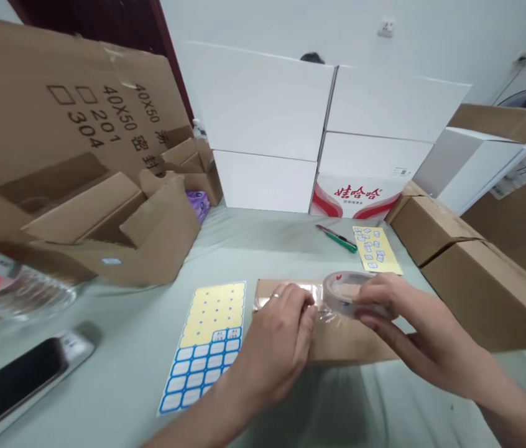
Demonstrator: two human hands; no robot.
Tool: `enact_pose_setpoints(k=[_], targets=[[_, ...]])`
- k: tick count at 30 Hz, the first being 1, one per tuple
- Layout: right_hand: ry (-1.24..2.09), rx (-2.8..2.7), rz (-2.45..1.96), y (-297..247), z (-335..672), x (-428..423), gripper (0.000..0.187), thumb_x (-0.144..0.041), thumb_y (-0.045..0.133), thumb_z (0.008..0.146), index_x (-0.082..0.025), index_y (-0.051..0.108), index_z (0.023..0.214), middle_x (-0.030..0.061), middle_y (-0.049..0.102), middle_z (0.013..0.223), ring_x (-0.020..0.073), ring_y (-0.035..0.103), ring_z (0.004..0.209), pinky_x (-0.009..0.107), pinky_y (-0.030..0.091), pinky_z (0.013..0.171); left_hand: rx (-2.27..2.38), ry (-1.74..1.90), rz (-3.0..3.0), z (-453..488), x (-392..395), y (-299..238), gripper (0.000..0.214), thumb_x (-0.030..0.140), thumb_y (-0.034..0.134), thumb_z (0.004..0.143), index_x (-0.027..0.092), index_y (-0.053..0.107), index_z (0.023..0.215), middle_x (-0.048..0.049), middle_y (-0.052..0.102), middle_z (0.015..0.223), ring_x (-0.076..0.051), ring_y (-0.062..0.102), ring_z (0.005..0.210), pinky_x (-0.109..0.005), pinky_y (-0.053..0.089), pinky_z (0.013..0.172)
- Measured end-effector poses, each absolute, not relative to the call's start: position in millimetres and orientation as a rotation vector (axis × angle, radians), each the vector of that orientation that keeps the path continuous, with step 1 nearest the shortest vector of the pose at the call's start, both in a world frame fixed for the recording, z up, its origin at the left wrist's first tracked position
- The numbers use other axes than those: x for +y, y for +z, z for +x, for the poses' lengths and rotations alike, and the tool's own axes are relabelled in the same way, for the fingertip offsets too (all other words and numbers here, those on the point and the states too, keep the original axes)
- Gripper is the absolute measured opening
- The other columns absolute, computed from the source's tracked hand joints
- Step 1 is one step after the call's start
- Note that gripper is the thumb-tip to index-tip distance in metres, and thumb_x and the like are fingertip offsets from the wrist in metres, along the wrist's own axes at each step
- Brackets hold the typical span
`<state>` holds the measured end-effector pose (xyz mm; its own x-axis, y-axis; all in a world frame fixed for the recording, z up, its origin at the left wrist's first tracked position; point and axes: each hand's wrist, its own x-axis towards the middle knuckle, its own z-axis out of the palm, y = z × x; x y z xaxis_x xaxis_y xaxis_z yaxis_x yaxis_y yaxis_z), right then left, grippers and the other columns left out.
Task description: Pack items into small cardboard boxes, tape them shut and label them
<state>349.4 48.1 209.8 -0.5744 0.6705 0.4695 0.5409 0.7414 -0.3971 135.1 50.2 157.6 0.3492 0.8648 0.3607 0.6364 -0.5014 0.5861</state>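
Note:
A small brown cardboard box (351,339) lies on the cloth in front of me, with a strip of shiny clear tape (265,295) along its top. My left hand (284,333) rests on the box's left part, its fingers curled together over the tape; whatever is between the fingertips is hidden. Gripped by the right side between thumb and fingers, a roll of clear packing tape (337,292) is in my right hand (412,330), just above the box. Left of the box lies a yellow sheet of blue-bordered labels (211,311), partly behind my left forearm.
A green-handled utility knife (340,239) and a yellow sticker sheet (377,249) lie beyond the box. Leftward are an open carton (160,236), a plastic bottle (15,286) and a phone (20,382). White boxes (267,106) stand behind; brown cartons (491,286) line the right.

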Motion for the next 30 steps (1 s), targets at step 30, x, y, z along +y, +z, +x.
enact_pose_setpoints(k=[30], targets=[[-0.28, -2.112, -0.853, 197.5, 314.0, 22.9, 0.023, -0.013, 0.068, 0.086, -0.012, 0.059, 0.107, 0.0112, 0.056, 0.101, 0.0187, 0.056, 0.092, 0.033, 0.05, 0.079, 0.745, 1.063, 1.763, 123.3, 43.0, 151.4, 0.023, 0.045, 0.053, 0.092, 0.022, 0.054, 0.094, -0.0079, 0.06, 0.106, -0.024, 0.052, 0.109, -0.04, 0.042, 0.097]])
